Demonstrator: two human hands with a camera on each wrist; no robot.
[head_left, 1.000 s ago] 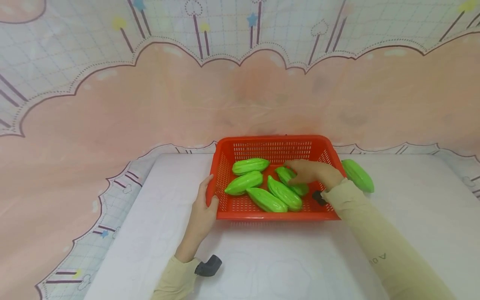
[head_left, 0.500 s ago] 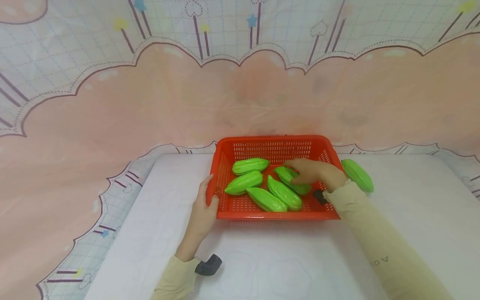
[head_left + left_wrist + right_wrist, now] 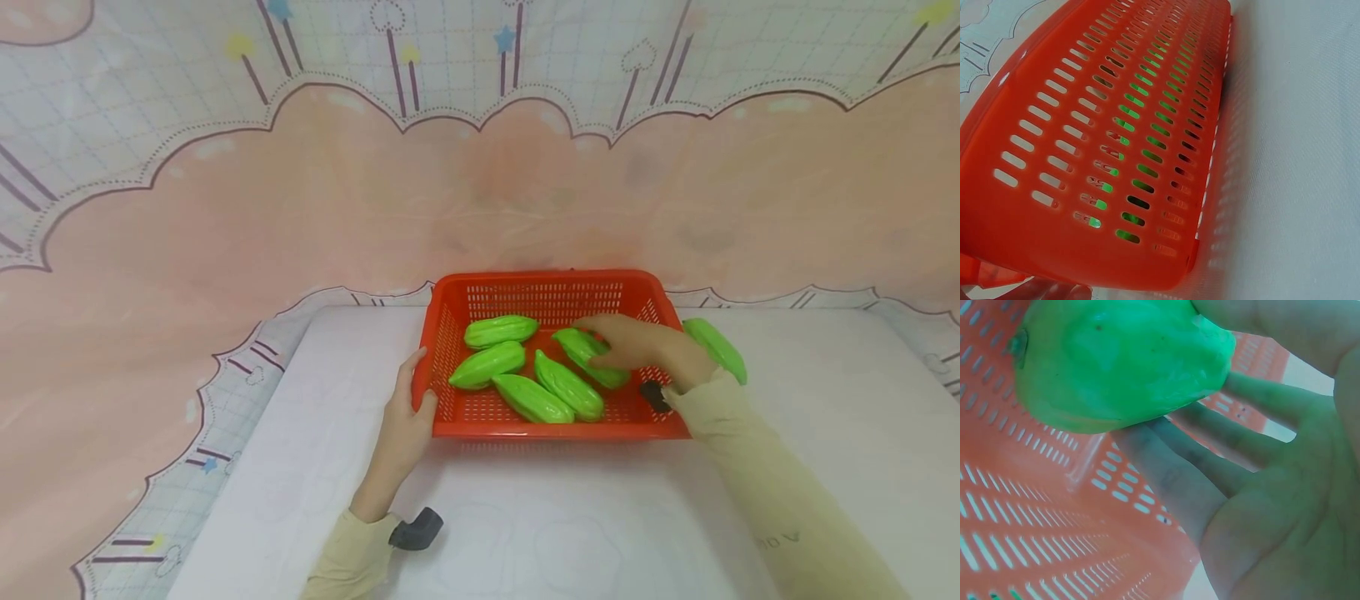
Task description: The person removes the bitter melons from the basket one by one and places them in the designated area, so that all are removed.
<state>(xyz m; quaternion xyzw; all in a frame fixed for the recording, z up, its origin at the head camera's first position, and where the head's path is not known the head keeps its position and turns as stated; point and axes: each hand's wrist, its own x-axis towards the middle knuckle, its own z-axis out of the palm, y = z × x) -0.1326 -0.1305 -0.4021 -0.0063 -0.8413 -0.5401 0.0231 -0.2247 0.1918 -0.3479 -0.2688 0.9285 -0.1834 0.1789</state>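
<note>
A red plastic basket (image 3: 555, 431) holds several green papayas, ridged and glossy. My left hand (image 3: 405, 421) grips the basket's left rim, thumb towards the near corner. In the left wrist view the slotted basket wall (image 3: 1147, 144) fills much of the picture, with only a bit of the hand (image 3: 1047, 291) showing at the bottom. Inside the basket, at the right, my right hand (image 3: 645, 343) pinches one papaya (image 3: 576, 343) between thumb and fingers. The right wrist view shows that papaya (image 3: 1122, 369) close up, the right hand's (image 3: 1279, 494) fingers lying under and behind it.
One more papaya (image 3: 716, 348) lies on the white table (image 3: 825, 433), just outside the basket's right side. Other papayas (image 3: 532, 398) rest at the basket's left and middle. Behind the table hangs a patterned pink cloth (image 3: 375, 208).
My right hand has shifted slightly right, and the papaya it pinches has turned and moved a little with it. The left hand and the basket have stayed where they were.
</note>
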